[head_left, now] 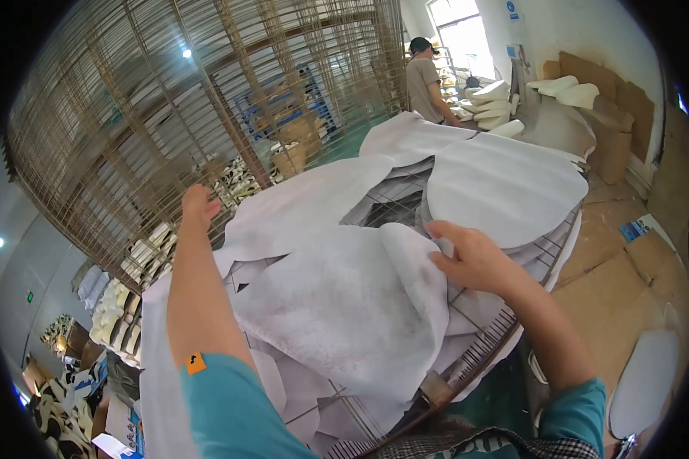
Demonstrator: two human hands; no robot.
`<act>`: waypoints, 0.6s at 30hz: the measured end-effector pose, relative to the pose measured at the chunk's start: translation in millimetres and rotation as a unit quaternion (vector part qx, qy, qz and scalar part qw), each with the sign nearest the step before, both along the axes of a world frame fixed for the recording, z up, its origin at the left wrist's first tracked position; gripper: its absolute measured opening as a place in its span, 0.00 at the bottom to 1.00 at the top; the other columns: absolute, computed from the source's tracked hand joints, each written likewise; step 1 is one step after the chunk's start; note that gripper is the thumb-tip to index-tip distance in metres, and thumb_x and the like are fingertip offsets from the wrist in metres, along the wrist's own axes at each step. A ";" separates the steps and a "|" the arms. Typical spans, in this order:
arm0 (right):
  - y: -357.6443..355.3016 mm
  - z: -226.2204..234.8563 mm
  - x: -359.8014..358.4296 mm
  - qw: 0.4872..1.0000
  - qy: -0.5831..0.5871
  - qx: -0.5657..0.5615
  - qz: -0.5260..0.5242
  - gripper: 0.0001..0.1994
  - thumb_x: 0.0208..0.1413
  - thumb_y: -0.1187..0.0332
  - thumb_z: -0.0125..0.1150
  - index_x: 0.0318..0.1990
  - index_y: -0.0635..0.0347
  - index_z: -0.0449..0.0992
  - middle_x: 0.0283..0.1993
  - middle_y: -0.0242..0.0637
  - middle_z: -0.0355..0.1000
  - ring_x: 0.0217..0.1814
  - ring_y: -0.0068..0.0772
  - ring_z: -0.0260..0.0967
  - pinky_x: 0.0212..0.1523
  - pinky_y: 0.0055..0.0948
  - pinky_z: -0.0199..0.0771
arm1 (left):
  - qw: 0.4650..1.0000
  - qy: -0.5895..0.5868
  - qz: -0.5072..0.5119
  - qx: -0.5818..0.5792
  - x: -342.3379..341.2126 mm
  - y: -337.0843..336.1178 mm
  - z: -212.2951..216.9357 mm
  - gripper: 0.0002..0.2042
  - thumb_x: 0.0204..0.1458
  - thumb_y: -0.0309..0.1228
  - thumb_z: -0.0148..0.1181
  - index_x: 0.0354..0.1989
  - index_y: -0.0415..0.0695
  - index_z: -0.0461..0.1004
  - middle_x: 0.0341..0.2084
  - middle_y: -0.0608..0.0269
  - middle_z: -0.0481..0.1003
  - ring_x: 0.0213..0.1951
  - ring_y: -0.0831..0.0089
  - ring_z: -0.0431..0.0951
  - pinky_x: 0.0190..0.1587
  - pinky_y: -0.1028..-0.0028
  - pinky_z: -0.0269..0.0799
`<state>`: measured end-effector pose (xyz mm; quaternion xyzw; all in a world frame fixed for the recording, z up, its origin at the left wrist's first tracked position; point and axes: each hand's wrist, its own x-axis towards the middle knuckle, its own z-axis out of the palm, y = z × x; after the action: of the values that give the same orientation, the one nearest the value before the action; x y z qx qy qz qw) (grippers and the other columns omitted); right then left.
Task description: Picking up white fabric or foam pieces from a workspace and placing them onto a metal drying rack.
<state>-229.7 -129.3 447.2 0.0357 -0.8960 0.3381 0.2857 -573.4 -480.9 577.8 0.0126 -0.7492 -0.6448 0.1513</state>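
- Clearly, the white sheet [337, 306] lies left of the nearer right hand [467, 256], fingers parted beside its fold, grip unclear.
- Left hand [199, 206]: loosely bent, apparently empty.

Close head-height fisheye view down onto pale sheets [337, 306]

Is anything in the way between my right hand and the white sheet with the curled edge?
Nothing visible stands between them. The right hand is right beside the curled edge of the white sheet; whether they touch is hard to tell.
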 end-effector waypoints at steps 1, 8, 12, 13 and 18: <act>4.6 -4.9 -16.9 0.999 -0.037 0.039 0.009 0.18 0.47 0.68 0.54 0.47 0.62 0.66 0.37 0.49 0.70 0.31 0.44 0.68 0.36 0.38 0.68 | 1.000 0.005 0.000 -0.001 -0.9 13.5 5.6 0.21 0.48 0.25 0.46 0.54 0.46 0.61 0.48 0.55 0.63 0.36 0.59 0.73 0.36 0.65 0.73; 11.9 -1.3 -54.1 0.988 -0.146 -0.007 0.045 0.19 0.45 0.71 0.52 0.49 0.58 0.66 0.33 0.47 0.72 0.37 0.43 0.70 0.40 0.35 0.68 | 0.985 0.045 -0.105 0.129 -3.2 44.9 21.9 0.29 0.50 0.24 0.44 0.63 0.47 0.45 0.58 0.53 0.53 0.42 0.56 0.71 0.42 0.65 0.71; 25.9 -1.0 -46.3 0.996 -0.085 -0.035 0.017 0.20 0.44 0.71 0.53 0.49 0.56 0.66 0.34 0.46 0.72 0.40 0.42 0.70 0.41 0.35 0.68 | 0.974 0.078 -0.120 0.175 -7.5 51.6 34.8 0.30 0.51 0.23 0.44 0.64 0.48 0.42 0.59 0.53 0.51 0.44 0.56 0.70 0.43 0.63 0.70; 23.0 2.1 -40.1 0.994 -0.106 -0.030 0.015 0.20 0.45 0.71 0.53 0.50 0.56 0.66 0.35 0.45 0.71 0.40 0.42 0.70 0.41 0.35 0.68 | 0.974 0.076 -0.124 0.176 -11.0 57.9 36.1 0.30 0.51 0.23 0.44 0.64 0.48 0.42 0.59 0.53 0.51 0.44 0.56 0.70 0.43 0.63 0.70; 11.9 -4.0 -40.4 0.987 -0.132 -0.047 0.080 0.21 0.44 0.75 0.53 0.50 0.58 0.66 0.35 0.37 0.70 0.22 0.23 0.64 0.29 0.24 0.68 | 0.948 0.091 -0.198 0.232 -31.2 89.8 41.1 0.32 0.51 0.22 0.45 0.64 0.48 0.40 0.59 0.52 0.49 0.47 0.53 0.68 0.41 0.61 0.72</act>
<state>-270.1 -117.3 443.2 0.0485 -0.9032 0.4032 0.1387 -604.6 -391.1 618.9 -0.1602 -0.5489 -0.8164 0.0812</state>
